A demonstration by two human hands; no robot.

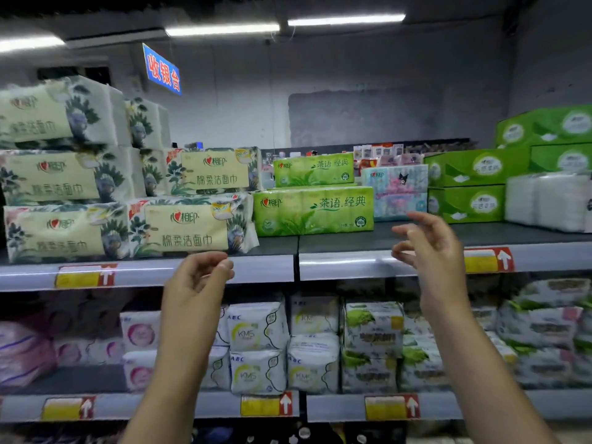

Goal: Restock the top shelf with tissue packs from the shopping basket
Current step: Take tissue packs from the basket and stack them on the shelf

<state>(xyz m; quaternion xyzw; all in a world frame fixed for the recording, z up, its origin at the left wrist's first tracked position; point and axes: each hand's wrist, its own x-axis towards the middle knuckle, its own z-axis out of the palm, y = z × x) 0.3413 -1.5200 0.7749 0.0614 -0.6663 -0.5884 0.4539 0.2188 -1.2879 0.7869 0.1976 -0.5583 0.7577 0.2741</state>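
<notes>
Long green plastic-wrapped tissue pack is lying midway along the grey metal top shelf
It is looking light, soft and slippery-skinned, probably best gripped at both short ends; the left hand and right hand are hovering near it, loose-fingered and empty.

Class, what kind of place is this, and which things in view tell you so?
Most likely a shop or small supermarket aisle: stacked tissue packs fill the top shelf, yellow-and-red price tags run along the shelf edges, and a blue sign hangs behind.
</notes>
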